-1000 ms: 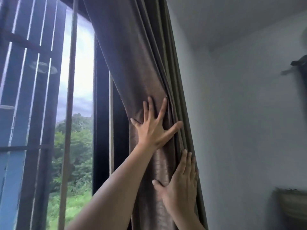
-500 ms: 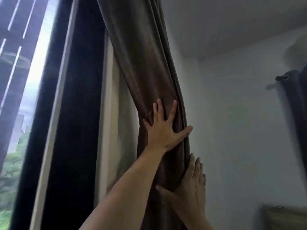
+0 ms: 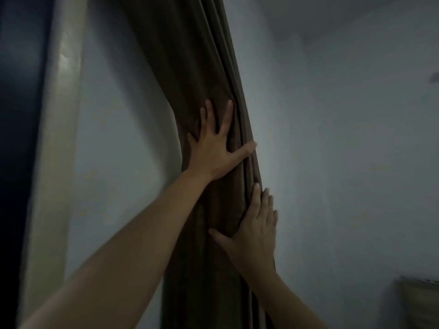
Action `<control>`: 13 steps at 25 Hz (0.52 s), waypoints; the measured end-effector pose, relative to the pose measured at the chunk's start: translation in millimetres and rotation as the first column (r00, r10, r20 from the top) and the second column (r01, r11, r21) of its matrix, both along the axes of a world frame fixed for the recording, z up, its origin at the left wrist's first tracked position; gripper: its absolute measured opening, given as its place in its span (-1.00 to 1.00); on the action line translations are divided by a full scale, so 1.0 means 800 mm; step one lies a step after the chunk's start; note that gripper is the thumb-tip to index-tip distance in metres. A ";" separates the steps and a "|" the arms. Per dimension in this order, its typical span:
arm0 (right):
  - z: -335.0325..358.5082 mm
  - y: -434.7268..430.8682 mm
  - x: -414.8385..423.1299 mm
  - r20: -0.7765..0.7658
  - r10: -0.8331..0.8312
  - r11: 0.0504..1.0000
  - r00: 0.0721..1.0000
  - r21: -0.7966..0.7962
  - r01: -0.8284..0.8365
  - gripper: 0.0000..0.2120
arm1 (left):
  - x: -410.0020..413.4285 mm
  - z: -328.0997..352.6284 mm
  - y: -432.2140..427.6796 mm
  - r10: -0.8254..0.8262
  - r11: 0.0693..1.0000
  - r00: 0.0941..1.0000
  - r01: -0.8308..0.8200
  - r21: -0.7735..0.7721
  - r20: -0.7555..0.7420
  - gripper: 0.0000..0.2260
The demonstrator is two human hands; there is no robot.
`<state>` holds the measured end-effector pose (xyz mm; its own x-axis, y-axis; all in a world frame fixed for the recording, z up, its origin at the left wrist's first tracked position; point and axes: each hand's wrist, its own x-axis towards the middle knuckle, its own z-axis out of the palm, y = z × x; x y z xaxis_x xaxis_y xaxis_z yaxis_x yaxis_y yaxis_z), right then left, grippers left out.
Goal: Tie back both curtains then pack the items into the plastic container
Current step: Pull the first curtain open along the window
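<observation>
At the far left stands a dark upright band [image 3: 19,138], blurred, and just beside it a pale cream strip [image 3: 61,115] that leans in the wide lens. Next comes a stretch of grey-white wall [image 3: 118,150]. My left forearm crosses this wall from the lower left corner and rises to the curtain [image 3: 190,55].

The curtain is brown and gathered into a narrow bunch of long folds. It hangs from the top of the view down to the bottom edge, near the middle.

My left hand [image 3: 213,150] lies flat on the front of the bunch, palm against the cloth. Its fingers are straight, spread wide and pointing up. The thumb stretches to the right until its tip reaches the curtain's right edge. This hand grips nothing and only presses the fabric.

Below it and a little to the right, my right hand [image 3: 255,233] rests on the same bunch. Its four fingers are straight and close together, pointing up along the right edge where cloth meets wall. The thumb reaches left across the folds, and the fabric bulges between thumb and fingers. I cannot tell whether any fingertip tucks behind the cloth.

The two hands are near each other but do not touch.

Right of the curtain the wall runs on in dim light. In the lower right corner sits a blurred tan thing [image 3: 418,302] that I cannot make out.
</observation>
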<state>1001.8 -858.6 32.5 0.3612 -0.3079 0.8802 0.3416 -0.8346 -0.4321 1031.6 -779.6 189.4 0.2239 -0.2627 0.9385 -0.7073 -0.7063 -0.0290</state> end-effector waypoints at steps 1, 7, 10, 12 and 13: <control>-0.003 -0.001 0.000 0.019 0.036 0.999 0.999 -0.013 -0.035 0.19 | -0.001 -0.002 0.004 -0.008 1.000 1.000 0.008 -0.012 0.012 -0.15; -0.033 0.004 -0.034 -0.049 0.514 0.858 0.856 0.037 -0.513 0.16 | -0.037 -0.039 0.048 0.037 0.997 0.998 -0.033 -0.063 0.056 -0.09; -0.049 -0.002 -0.057 -0.147 0.820 0.569 0.553 0.125 -0.813 0.24 | -0.074 -0.063 0.081 0.072 0.994 0.996 -0.068 -0.091 0.047 -0.05; -0.042 0.000 -0.058 -0.216 0.951 0.258 0.223 0.149 -0.955 0.22 | -0.101 -0.079 0.100 0.077 0.987 0.997 -0.075 -0.139 0.011 -0.01; -0.039 0.005 -0.052 -0.246 0.959 0.168 0.141 0.091 -0.982 0.10 | -0.114 -0.088 0.109 0.081 0.981 0.996 -0.084 -0.177 -0.027 0.00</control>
